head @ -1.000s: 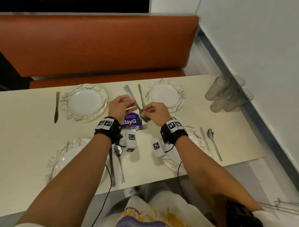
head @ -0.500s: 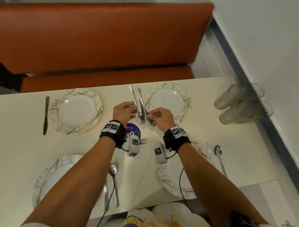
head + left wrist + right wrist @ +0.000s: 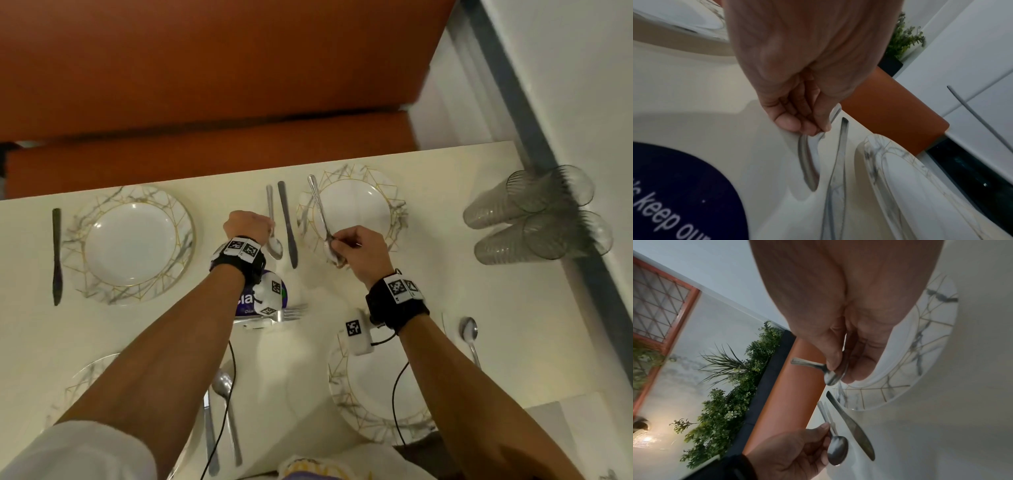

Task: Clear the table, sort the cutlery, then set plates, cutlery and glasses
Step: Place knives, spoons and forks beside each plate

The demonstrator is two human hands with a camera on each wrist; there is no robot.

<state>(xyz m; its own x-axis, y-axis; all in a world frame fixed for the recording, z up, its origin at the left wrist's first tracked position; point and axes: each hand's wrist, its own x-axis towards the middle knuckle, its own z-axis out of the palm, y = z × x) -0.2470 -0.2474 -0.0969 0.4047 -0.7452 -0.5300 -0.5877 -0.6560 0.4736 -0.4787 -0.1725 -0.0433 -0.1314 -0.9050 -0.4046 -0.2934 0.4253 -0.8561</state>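
Observation:
My left hand (image 3: 247,224) pinches the neck of a steel spoon (image 3: 274,236) that lies on the cream table (image 3: 171,325), between the two far plates. The wrist views show this spoon (image 3: 807,162) (image 3: 837,449) flat under the fingertips. A table knife (image 3: 287,222) (image 3: 855,426) lies just right of it. My right hand (image 3: 359,248) grips a second spoon (image 3: 320,212) by its bowl (image 3: 831,378), lifted, its handle slanting up over the far right plate (image 3: 370,192). A far left plate (image 3: 133,243) has a dark knife (image 3: 56,257) on its left.
Several clear glasses (image 3: 537,216) lie stacked against the right wall. A purple sticker (image 3: 246,301) and a fork (image 3: 291,313) sit under my left wrist. Near plates (image 3: 359,404) carry spoons (image 3: 469,339) and cutlery (image 3: 224,411) beside them. An orange bench (image 3: 205,85) runs behind the table.
The hands have drawn apart: the left has laid its spoon down beside the knife, and the right has carried the other spoon rightward over the far right plate.

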